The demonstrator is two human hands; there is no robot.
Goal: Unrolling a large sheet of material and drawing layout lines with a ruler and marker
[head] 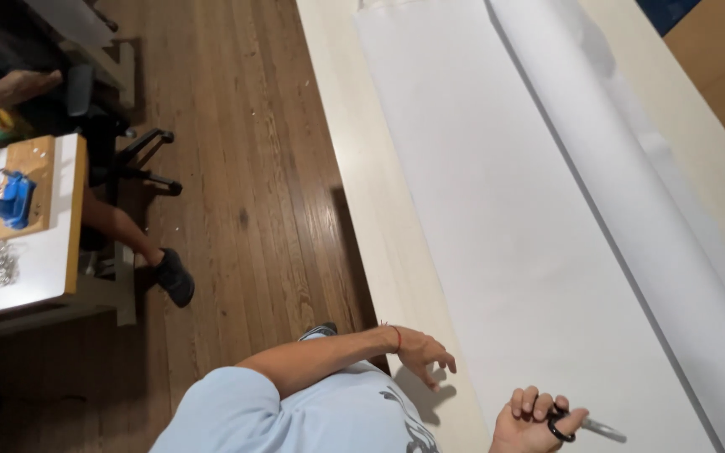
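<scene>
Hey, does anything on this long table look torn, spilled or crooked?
Nothing stands out. The white sheet lies flat along the table, its roll beside it. The right hand holds scissors at the sheet's near end; the left hand hovers empty.

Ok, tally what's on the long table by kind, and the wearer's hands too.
White fabric sheet: 1
White fabric roll: 1
Scissors, black-handled, in the right hand: 1
Wearer's hands, the left hand open just above the table edge: 2
Total: 5
</scene>
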